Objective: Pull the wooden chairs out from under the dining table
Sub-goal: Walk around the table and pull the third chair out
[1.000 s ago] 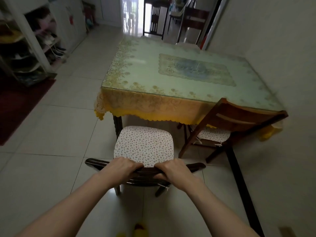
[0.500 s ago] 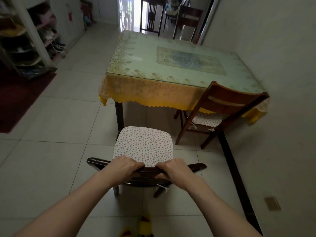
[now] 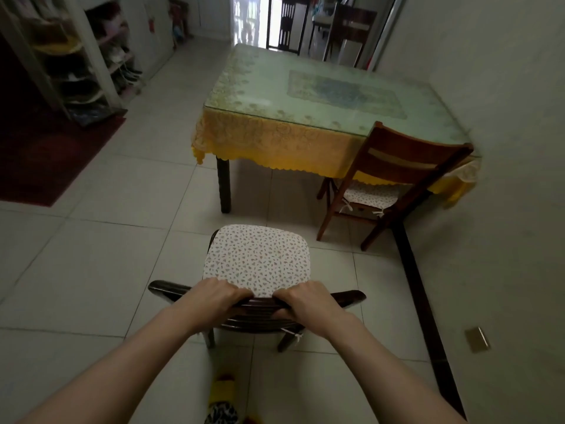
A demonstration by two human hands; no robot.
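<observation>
Now, with left hand (image 3: 214, 296) and right hand (image 3: 305, 304) closed on the top rail of the near chair (image 3: 256, 261), bottom centre, clear of the bench (image 3: 275, 139): drag evenly, set down, then fetch the second chair (image 3: 394, 166) at right, seat partly under.

Two bare forearms, sleeveless to the lower frame edge, end in an unadorned left hand (image 3: 214, 296) and right hand (image 3: 308, 304); a yellow slipper (image 3: 221, 390) shows at bottom centre.
</observation>
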